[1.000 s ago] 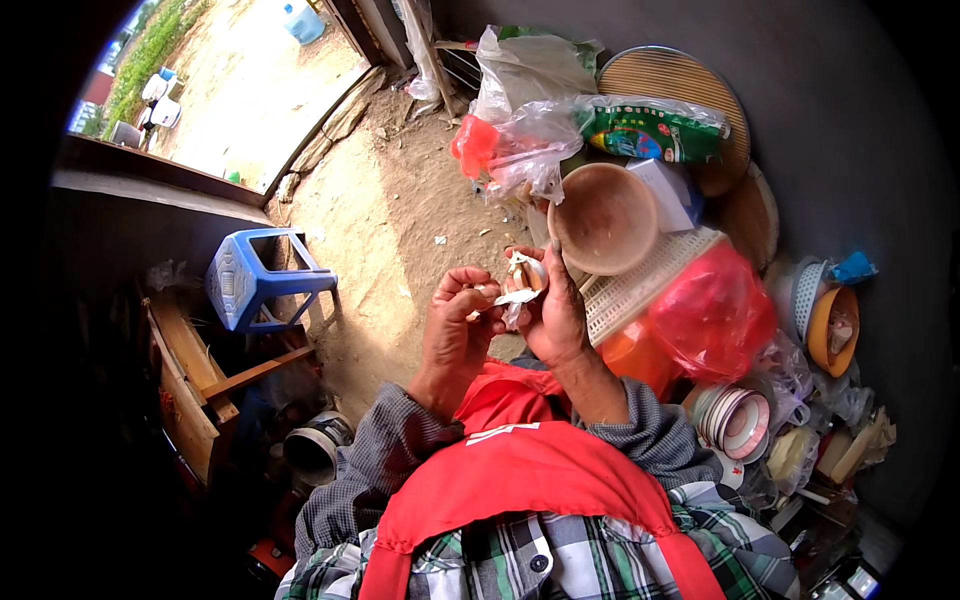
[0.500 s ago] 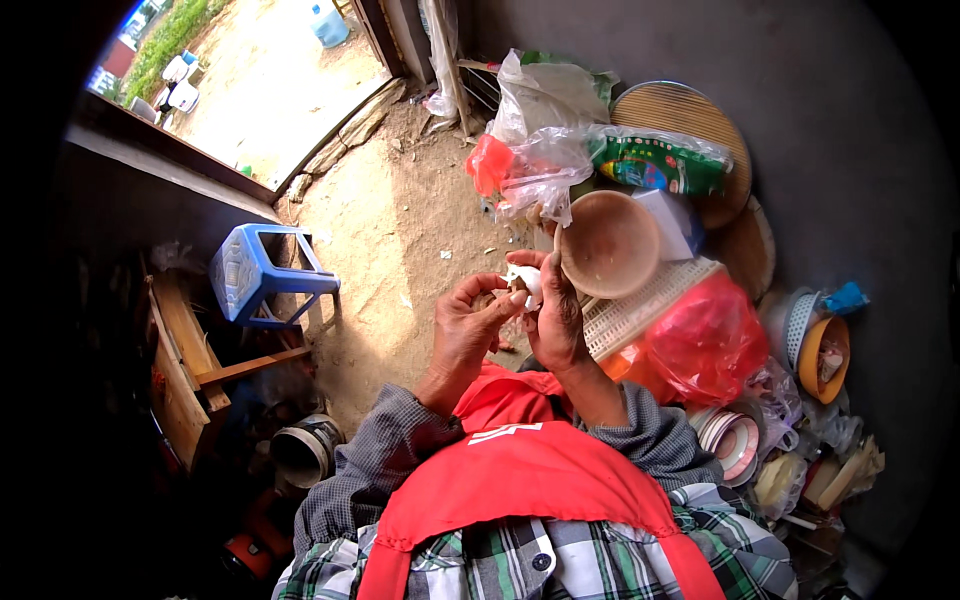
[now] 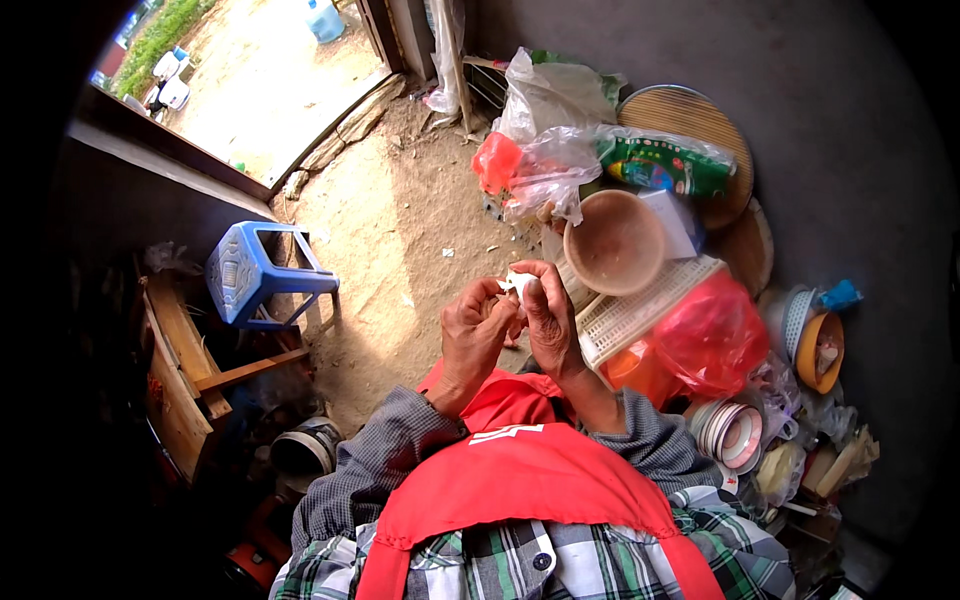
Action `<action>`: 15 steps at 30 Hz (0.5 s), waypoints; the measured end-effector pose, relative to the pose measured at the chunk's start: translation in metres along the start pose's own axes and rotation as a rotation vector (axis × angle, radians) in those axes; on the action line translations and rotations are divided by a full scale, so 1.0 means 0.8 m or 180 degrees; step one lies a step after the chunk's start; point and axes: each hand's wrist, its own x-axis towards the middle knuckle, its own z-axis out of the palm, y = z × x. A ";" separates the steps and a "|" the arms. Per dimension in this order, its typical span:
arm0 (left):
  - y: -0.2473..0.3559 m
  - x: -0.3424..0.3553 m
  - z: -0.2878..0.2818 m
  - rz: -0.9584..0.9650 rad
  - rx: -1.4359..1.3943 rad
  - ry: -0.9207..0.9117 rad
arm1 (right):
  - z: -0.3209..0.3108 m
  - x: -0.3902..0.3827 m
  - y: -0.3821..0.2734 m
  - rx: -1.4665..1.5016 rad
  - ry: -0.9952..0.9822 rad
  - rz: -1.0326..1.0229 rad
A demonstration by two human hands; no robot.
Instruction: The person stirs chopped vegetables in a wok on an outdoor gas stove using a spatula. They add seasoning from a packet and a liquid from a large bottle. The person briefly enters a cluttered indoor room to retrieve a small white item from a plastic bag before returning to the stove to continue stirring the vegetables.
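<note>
Above my lap, both hands are close together around a small white lump (image 3: 520,285) that looks like a garlic bulb with papery skin. My right hand (image 3: 549,325) is closed on it, thumb at the front and index finger curled over the top. The fingers of my left hand (image 3: 474,325) pinch at its left side, and what lies between those fingertips is hidden. Much of the bulb is covered by my fingers. Below my hands spreads the red apron (image 3: 530,475) that I wear over a plaid shirt.
A blue plastic stool (image 3: 262,275) stands left on the dirt floor, near wooden boards (image 3: 185,345). To the right are a clay-coloured bowl (image 3: 614,245), a cream basket (image 3: 610,325), a red plastic bag (image 3: 712,335) and stacked bowls (image 3: 735,440). Clear plastic bags (image 3: 550,170) lie beyond.
My fingers have closed further over the white bulb, so less of it shows. Both hands have shifted slightly, staying together.
</note>
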 end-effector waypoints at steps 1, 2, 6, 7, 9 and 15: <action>0.007 0.001 -0.007 -0.0183 -0.0043 -0.0010 | 0.004 0.005 0.007 0.0388 -0.0062 0.0094; 0.012 0.002 -0.013 -0.0367 -0.0086 -0.0018 | 0.005 0.006 0.009 0.0571 -0.0192 0.0181; 0.020 0.009 -0.033 -0.0712 -0.0311 0.0103 | 0.011 0.006 0.012 0.0858 -0.0394 0.0321; 0.024 0.008 -0.030 -0.0608 -0.0386 0.0315 | 0.015 0.007 0.016 0.0651 -0.0270 0.0203; 0.023 0.005 -0.043 -0.0598 -0.0241 0.0186 | 0.024 0.008 0.018 0.0207 0.0011 -0.0045; 0.046 0.010 -0.057 -0.1027 -0.0215 -0.0171 | 0.045 0.013 0.012 -0.0533 0.0111 -0.0572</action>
